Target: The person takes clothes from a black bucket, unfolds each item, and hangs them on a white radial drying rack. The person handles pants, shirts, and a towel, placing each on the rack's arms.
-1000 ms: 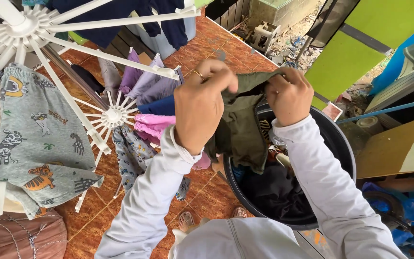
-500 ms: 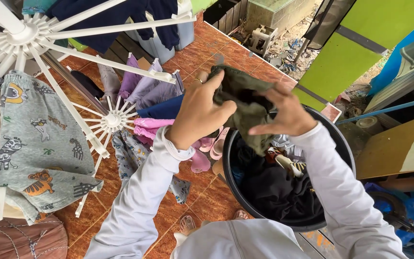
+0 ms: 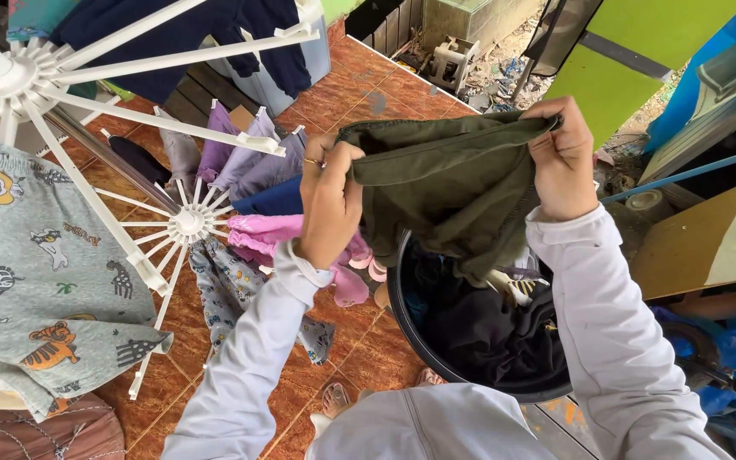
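holding the olive garment (image 3: 453,179) stretched above the black tub (image 3: 406,328), i have my left hand (image 3: 330,204) pinching one end of its top edge and my right hand (image 3: 566,162) pinching the other. both grips are only on the edge, so i judge a slip would drop it back into the tub or onto the tiled floor (image 3: 368,89) beside it.
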